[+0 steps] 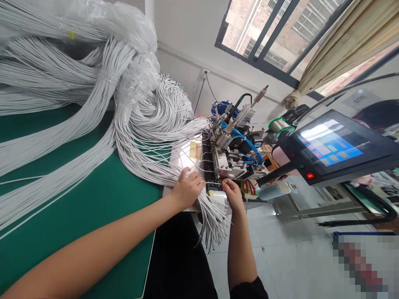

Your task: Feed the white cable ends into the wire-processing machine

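Observation:
A single white cable (pixel 213 183) stretches between my two hands at the near end of a bench machine (pixel 232 141). My left hand (pixel 188 190) is closed, its curled fingers on this cable, and rests over a bundle of white cables (pixel 146 166). With thumb and forefinger pinched, my right hand (pixel 232 193) grips the cable's other end beside the machine's black track (pixel 212 185). Loose cable ends (pixel 215 226), some with reddish tips, hang over the bench edge below my hands. Several other cables lead from the bundle into the track.
Large bundles of white cable (pixel 46 79), partly in clear plastic, cover the green table (pixel 131 220). A lit touchscreen (pixel 332 143) on an arm stands right of the machine. Near it are a wire spool (pixel 281 126) and red-handled scissors (pixel 249 187). Part of another person shows behind the screen.

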`<state>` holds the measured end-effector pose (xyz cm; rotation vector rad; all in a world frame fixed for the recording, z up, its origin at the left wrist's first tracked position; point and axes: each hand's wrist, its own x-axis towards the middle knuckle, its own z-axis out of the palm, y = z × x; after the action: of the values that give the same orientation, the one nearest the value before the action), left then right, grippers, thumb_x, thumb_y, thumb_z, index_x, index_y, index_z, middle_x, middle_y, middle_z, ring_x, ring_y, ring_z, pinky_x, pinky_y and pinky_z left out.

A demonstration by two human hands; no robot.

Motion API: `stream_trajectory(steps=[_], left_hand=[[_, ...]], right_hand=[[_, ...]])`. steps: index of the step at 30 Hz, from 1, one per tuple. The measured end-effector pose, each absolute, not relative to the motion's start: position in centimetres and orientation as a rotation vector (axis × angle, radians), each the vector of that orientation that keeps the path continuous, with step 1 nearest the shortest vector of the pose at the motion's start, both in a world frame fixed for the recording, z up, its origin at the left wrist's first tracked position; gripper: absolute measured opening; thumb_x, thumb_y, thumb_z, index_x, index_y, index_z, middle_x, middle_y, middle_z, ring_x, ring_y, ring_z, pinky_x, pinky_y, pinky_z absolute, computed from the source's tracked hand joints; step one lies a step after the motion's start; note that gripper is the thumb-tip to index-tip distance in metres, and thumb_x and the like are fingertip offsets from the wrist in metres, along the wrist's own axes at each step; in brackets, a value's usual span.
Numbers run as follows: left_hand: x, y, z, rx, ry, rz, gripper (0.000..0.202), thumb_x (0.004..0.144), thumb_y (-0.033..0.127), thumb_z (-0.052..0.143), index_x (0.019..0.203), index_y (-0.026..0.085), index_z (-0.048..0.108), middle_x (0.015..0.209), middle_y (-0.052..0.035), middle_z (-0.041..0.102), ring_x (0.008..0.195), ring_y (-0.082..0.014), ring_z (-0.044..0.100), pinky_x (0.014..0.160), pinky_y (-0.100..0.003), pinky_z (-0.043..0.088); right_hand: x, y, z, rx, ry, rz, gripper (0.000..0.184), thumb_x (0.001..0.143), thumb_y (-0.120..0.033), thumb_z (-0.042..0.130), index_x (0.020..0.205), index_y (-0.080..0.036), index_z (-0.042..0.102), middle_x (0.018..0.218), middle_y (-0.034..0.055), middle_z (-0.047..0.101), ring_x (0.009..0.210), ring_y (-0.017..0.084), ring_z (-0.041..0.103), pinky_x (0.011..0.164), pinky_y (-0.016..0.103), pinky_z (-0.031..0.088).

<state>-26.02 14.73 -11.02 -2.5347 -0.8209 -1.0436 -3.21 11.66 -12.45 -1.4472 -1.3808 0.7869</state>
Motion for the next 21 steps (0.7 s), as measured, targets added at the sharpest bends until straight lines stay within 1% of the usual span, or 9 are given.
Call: stream_trajectory(steps=[4, 7, 9, 11, 14, 17, 19, 21], left_hand=[[-26.1, 14.6, -10.8, -2.543, -0.833, -1.036, 0.022, 0.081, 0.008, 0.049, 0.086, 0.020, 0.067, 0.075, -0.0041, 0.061, 0.083, -0.0210, 0.053, 0.093, -0.045, 0.029], [-26.1, 14.6, -10.8, -2.536, -0.846, -1.037, 0.021, 0.078, 0.007, 0.049, 0.082, 0.019, 0.066, 0.074, -0.0044, 0.061, 0.083, -0.0215, 0.053, 0.092, -0.046, 0.029], [-26.2, 14.6, -10.8, -2.540, -0.859, -1.036, 0.018, 0.075, 0.007, 0.050, 0.077, 0.018, 0.064, 0.073, -0.0047, 0.061, 0.083, -0.0219, 0.053, 0.092, -0.047, 0.030], [-26.3, 14.5, -10.9, -2.550, -0.861, -1.034, 0.016, 0.072, 0.007, 0.050, 0.073, 0.018, 0.062, 0.073, -0.0050, 0.062, 0.084, -0.0226, 0.055, 0.092, -0.048, 0.030], [-26.4, 14.5, -11.0, -2.549, -0.830, -1.054, 0.019, 0.073, 0.007, 0.050, 0.079, 0.017, 0.065, 0.078, -0.0054, 0.066, 0.091, -0.0234, 0.057, 0.095, -0.048, 0.030], [-26.4, 14.6, -11.2, -2.515, -0.812, -1.091, 0.023, 0.077, 0.009, 0.049, 0.088, 0.017, 0.067, 0.094, -0.0066, 0.070, 0.099, -0.0243, 0.057, 0.098, -0.049, 0.029], [-26.4, 14.6, -11.2, -2.494, -0.791, -1.117, 0.022, 0.078, 0.009, 0.049, 0.088, 0.017, 0.067, 0.101, -0.0064, 0.070, 0.101, -0.0245, 0.057, 0.100, -0.050, 0.028], [-26.4, 14.7, -11.3, -2.489, -0.757, -1.139, 0.023, 0.078, 0.007, 0.049, 0.086, 0.017, 0.067, 0.099, -0.0049, 0.070, 0.098, -0.0234, 0.058, 0.100, -0.051, 0.028]], right_hand=[[-3.7, 11.9, -13.2, -1.441, -1.149, 0.928, 0.030, 0.071, -0.046, 0.059, 0.063, -0.021, 0.046, 0.054, -0.0056, 0.037, 0.050, 0.010, 0.032, 0.048, 0.023, 0.027], [-4.0, 11.9, -13.7, -1.433, -1.088, 0.952, 0.033, 0.067, -0.049, 0.061, 0.062, -0.021, 0.046, 0.052, -0.0062, 0.036, 0.047, 0.010, 0.030, 0.046, 0.023, 0.026], [-4.0, 11.7, -13.8, -1.429, -1.080, 0.947, 0.034, 0.068, -0.051, 0.062, 0.063, -0.020, 0.047, 0.052, -0.0061, 0.037, 0.047, 0.009, 0.031, 0.046, 0.022, 0.026], [-3.7, 11.2, -13.8, -1.445, -1.088, 0.933, 0.035, 0.071, -0.052, 0.063, 0.066, -0.019, 0.051, 0.053, -0.0052, 0.041, 0.048, 0.010, 0.034, 0.047, 0.022, 0.028], [-2.8, 9.8, -13.2, -1.490, -1.156, 0.863, 0.037, 0.076, -0.053, 0.063, 0.069, -0.018, 0.057, 0.059, -0.0028, 0.049, 0.052, 0.011, 0.040, 0.049, 0.023, 0.031], [-1.9, 7.9, -12.0, -1.491, -1.240, 0.828, 0.035, 0.081, -0.052, 0.061, 0.072, -0.017, 0.061, 0.063, -0.0017, 0.052, 0.053, 0.010, 0.042, 0.050, 0.023, 0.032], [-1.5, 6.6, -11.1, -1.481, -1.297, 0.843, 0.030, 0.082, -0.048, 0.063, 0.075, -0.018, 0.064, 0.064, -0.0016, 0.053, 0.053, 0.010, 0.043, 0.050, 0.023, 0.033], [-1.3, 5.5, -10.0, -1.475, -1.371, 0.843, 0.026, 0.081, -0.043, 0.066, 0.076, -0.018, 0.065, 0.066, -0.0006, 0.056, 0.056, 0.011, 0.046, 0.052, 0.023, 0.036]])
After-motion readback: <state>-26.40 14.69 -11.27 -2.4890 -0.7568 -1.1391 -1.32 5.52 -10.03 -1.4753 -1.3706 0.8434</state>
